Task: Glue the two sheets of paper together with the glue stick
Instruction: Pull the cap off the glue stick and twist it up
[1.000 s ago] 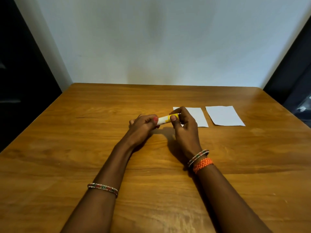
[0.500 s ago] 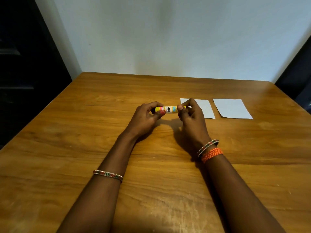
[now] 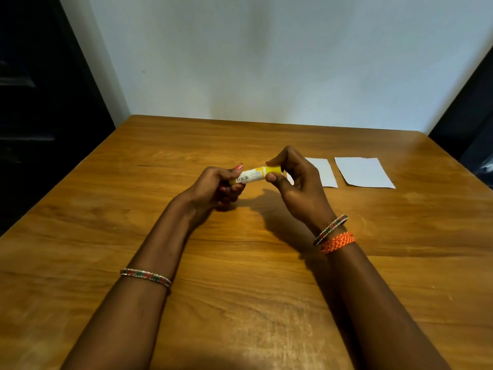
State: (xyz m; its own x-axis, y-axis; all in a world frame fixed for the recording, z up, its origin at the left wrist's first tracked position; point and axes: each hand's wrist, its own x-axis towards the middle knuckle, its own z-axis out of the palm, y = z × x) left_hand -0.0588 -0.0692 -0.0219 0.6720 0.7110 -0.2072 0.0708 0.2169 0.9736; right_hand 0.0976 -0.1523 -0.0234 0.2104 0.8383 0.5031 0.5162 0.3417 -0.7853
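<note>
Uncapping looks like the step in hand: the left hand [image 3: 216, 186] is wrapped round the body of the glue stick [image 3: 252, 176], held level above the worktop [image 3: 106, 222], while the right hand [image 3: 296, 182] pinches its yellow cap [image 3: 274, 170] between thumb and fingers. Pull the cap straight along the stick's axis with the left hand firm, then carry the stick to the two sheets [image 3: 364, 172], which lie side by side just right of the hands, not touching.
</note>
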